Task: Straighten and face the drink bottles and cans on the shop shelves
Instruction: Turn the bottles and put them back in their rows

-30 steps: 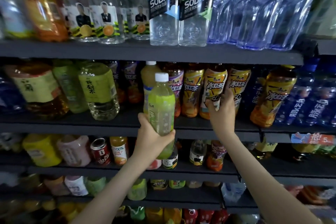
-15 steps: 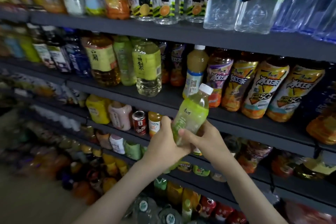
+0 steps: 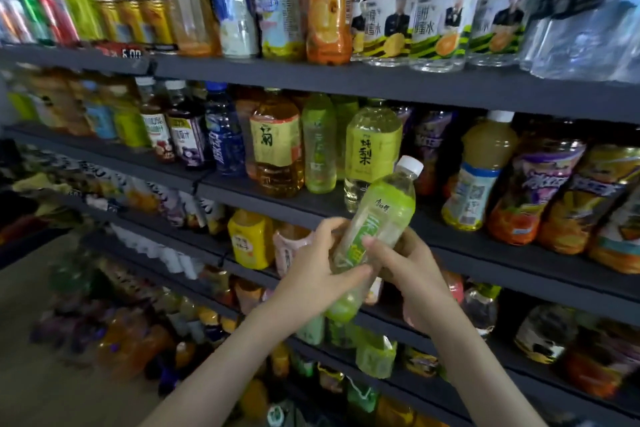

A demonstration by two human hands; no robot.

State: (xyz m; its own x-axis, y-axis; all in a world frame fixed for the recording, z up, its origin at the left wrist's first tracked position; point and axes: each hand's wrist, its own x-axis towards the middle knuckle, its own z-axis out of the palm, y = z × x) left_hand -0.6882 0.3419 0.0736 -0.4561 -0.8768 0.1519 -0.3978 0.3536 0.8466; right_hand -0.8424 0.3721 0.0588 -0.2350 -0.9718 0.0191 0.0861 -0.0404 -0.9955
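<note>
A green tea bottle (image 3: pixel 377 218) with a white cap is held out in front of the shelves, tilted with its cap up and to the right. My left hand (image 3: pixel 311 274) grips its lower body from the left, thumb across the front. From the right, my right hand (image 3: pixel 408 270) holds the same bottle, thumb on the label. Behind it on the second shelf (image 3: pixel 450 236) stand a pale pear drink bottle (image 3: pixel 372 146), a similar green tea bottle (image 3: pixel 318 146) and an amber tea bottle (image 3: pixel 277 146).
Dark shelves run diagonally from upper left to lower right, all packed with bottles and cans. Clear soda water bottles (image 3: pixel 436 17) fill the top shelf. Orange iced tea bottles (image 3: pixel 540 191) crowd the right of the second shelf. Floor (image 3: pixel 52 374) shows at lower left.
My right hand left the iced tea bottles on the shelf and joined my left hand on the green bottle. The bottle tipped to the right, and my view swung left.
</note>
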